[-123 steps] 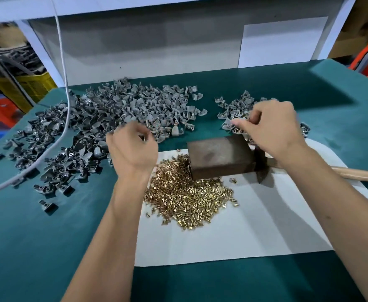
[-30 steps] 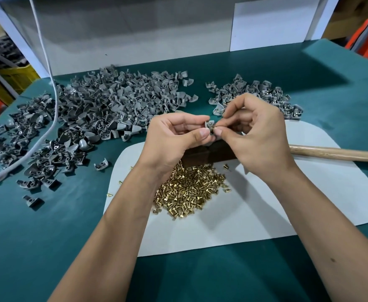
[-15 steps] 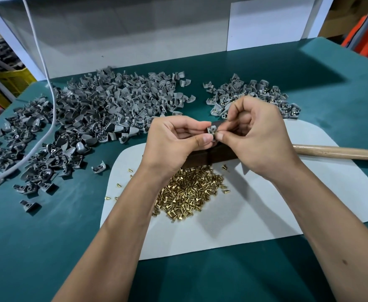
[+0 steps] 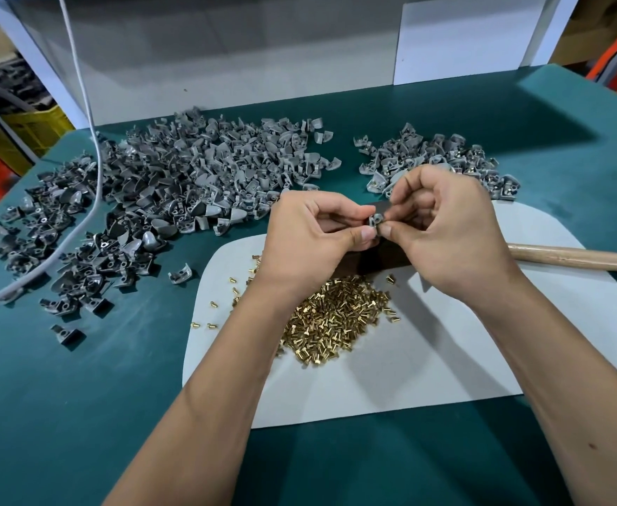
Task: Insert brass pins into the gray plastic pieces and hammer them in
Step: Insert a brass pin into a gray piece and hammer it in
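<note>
A small gray plastic piece (image 4: 376, 220) is held between both hands above the table. My left hand (image 4: 310, 239) pinches it between thumb and fingers. My right hand (image 4: 442, 228) meets it from the right, its thumb and forefinger pinched at the piece; a pin there is too small to make out. Under the hands lies a heap of brass pins (image 4: 336, 319) on a white mat (image 4: 427, 367). A dark metal block (image 4: 383, 262) shows partly beneath the hands. The hammer's wooden handle (image 4: 577, 257) lies on the mat at the right.
A large spread of gray plastic pieces (image 4: 175, 191) covers the green table's left and back. A smaller pile of gray pieces (image 4: 434, 155) sits at the back right. A white cable (image 4: 91, 169) hangs down across the left pile. A few loose pins (image 4: 212, 304) lie by the mat's left edge.
Four seconds ago the hands were apart, each over a pile; since then they came together at one gray piece. Over the last second they barely moved.
</note>
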